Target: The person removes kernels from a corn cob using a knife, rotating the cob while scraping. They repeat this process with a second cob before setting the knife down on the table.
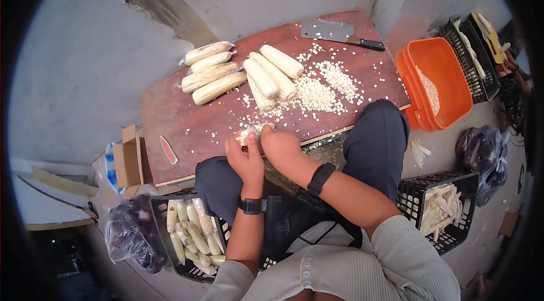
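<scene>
My left hand (245, 159) is closed around a pale piece of corn cob (243, 138) at the table's near edge. Close against it, my right hand (280, 145) has its fingers curled on the same piece, whose far end is partly hidden by the hands. Just beyond my hands lie several bare whitish ears of corn (279, 77), with loose kernels (314, 94) heaped and scattered to their right. To their left, several ears in clear wrapping (218, 87) lie side by side. A cleaver (328, 30) with a dark handle rests near the table's far edge.
The reddish table (198, 131) spans the front. An orange bucket (405, 74) with kernels stands right. Black crates hold unpeeled ears (195, 233) at lower left and husks (439, 210) at lower right. An open cardboard box (129, 162) and filled plastic bags (136, 233) are at left.
</scene>
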The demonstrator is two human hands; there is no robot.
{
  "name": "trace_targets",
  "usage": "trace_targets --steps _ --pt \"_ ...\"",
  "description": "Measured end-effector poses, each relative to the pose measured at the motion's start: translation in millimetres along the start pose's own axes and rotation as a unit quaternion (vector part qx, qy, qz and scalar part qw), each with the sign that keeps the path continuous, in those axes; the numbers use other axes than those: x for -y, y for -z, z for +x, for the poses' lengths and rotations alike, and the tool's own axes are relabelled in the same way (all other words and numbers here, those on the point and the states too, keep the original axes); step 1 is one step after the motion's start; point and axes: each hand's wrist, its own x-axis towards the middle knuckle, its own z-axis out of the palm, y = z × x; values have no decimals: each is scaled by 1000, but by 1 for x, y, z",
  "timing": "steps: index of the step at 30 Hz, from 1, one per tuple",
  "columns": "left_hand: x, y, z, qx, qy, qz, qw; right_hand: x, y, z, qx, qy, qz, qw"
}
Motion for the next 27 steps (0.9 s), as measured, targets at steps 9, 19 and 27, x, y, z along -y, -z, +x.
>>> trace_targets --steps 9,19,27 --pt "10 -6 -6 -1 74 -108 991 -24 -9 -3 -29 46 95 994" --pt "23 -5 -10 -2 136 -162 977 -31 9 -27 -58 -31 134 989" --pt "25 -9 -10 -16 150 -176 973 -19 10 -65 -81 46 -30 995"
